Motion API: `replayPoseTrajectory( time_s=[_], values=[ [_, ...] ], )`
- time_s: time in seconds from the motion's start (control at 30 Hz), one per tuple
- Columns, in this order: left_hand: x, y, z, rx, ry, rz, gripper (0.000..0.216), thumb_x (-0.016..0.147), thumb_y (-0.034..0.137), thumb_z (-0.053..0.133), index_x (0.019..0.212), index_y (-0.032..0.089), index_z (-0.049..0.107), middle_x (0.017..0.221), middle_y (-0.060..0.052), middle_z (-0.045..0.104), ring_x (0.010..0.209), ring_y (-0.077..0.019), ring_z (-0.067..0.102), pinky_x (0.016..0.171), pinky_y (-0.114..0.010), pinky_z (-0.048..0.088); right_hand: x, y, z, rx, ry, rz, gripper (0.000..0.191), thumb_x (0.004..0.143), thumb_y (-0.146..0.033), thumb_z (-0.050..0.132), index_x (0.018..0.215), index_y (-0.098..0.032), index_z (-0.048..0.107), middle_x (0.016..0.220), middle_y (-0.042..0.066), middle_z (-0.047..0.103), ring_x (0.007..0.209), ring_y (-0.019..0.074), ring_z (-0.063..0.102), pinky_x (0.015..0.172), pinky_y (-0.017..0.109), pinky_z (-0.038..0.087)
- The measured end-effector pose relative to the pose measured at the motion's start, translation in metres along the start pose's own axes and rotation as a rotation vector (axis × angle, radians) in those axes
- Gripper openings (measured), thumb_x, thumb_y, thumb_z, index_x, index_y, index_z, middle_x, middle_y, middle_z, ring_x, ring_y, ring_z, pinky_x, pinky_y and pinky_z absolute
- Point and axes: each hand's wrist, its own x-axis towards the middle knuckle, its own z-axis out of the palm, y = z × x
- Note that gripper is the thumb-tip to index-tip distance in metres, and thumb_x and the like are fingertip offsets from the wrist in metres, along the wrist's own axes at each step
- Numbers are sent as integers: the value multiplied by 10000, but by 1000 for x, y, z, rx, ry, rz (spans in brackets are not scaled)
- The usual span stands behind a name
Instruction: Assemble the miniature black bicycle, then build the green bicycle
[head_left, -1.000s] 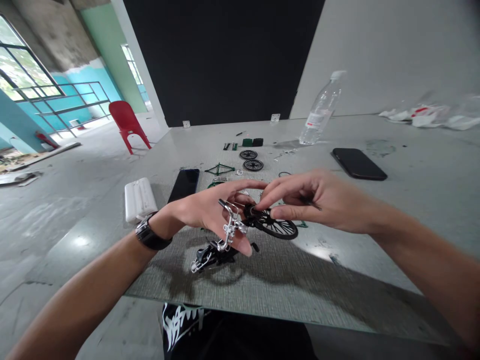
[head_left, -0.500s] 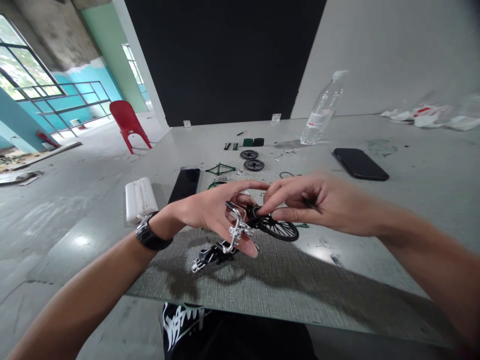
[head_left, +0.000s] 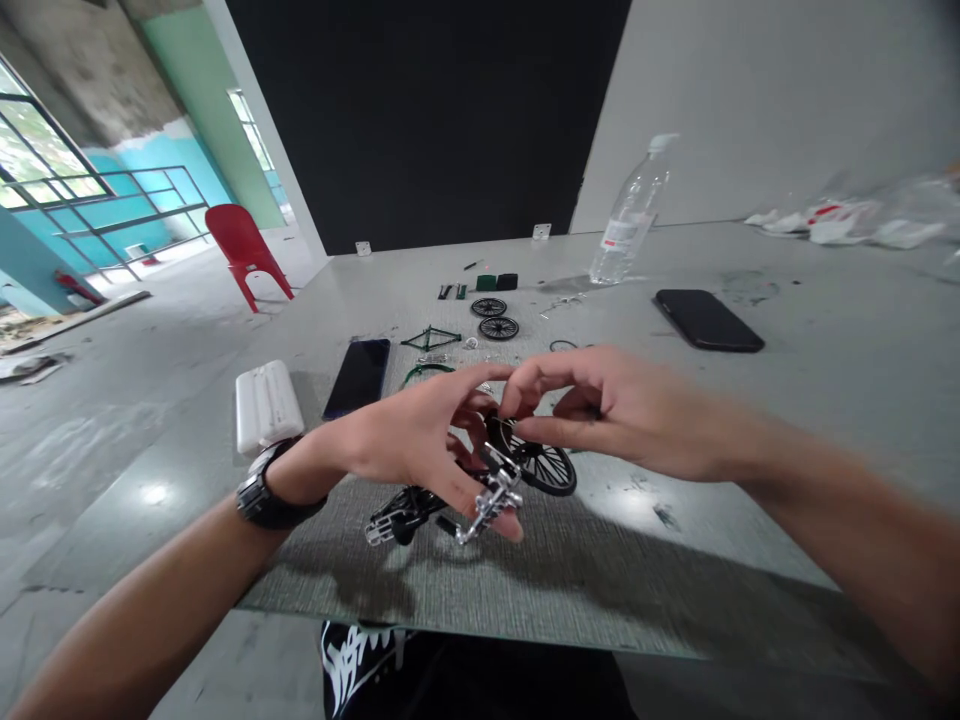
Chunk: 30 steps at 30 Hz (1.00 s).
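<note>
A small black model bicycle (head_left: 551,470) with silver handlebars is held tilted above the near part of the table. My left hand (head_left: 427,430) is closed around its frame, the thumb lying behind the handlebars. The saddle and silver rear rack stick out below that hand, while the spoked front wheel points right. My right hand (head_left: 585,400) is pinched at the top of the front wheel, thumb and forefinger together against the bicycle. Whether a tiny part sits between those fingertips cannot be made out. Parts of the frame are hidden behind my left fingers.
Beyond my hands lie two spoked wheels (head_left: 498,328), a green bicycle frame (head_left: 431,338) and small loose parts. A phone (head_left: 358,377) and a white power bank (head_left: 268,405) are on the left. On the right are a plastic bottle (head_left: 630,225) and a dark phone (head_left: 707,320).
The bicycle has turned in my left hand, its handlebars swinging down and to the right. My right hand has shifted slightly left, staying at the front wheel. The camera view has shifted a little.
</note>
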Motion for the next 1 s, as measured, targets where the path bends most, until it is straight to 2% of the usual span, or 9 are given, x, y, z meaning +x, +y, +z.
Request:
replayPoseTrajectory(
  time_s=[0.2,0.4,0.57,0.83,1.0],
  values=[
    [-1,3,5,-30,90,9,990,599,193,948,1465,217,470,1277,-127,634,972,-206,659,766,-309,590,-2,-1,8,17,107,13,229,931,-376,715,1129,-260,714,1041,34,744,725,141,644,614,296,475],
    [-2,-2,3,-49,129,-12,982,619,173,935,1470,232,448,1329,-133,617,1014,-216,669,794,-326,603,0,0,12,-35,204,-12,241,946,-431,696,1094,-251,757,847,26,719,737,165,638,625,317,472],
    [-2,-2,4,-2,139,1,911,642,199,930,1440,238,492,1312,-127,619,1038,-227,668,811,-341,611,0,0,13,-72,222,-7,299,936,-483,694,1089,-240,779,778,26,694,714,169,632,630,324,468],
    [0,-5,5,101,181,-6,950,631,241,938,1458,242,468,1222,-107,634,1080,-274,659,788,-364,627,-1,-3,15,-121,255,3,327,954,-511,660,1090,-252,805,743,26,697,662,164,633,619,328,461],
    [0,-3,6,165,177,-22,952,636,250,929,1461,232,454,1297,-123,616,1036,-264,673,795,-381,627,-1,-3,14,-183,198,-33,370,991,-509,612,1236,-281,770,798,30,737,584,141,597,564,319,435]
  ],
)
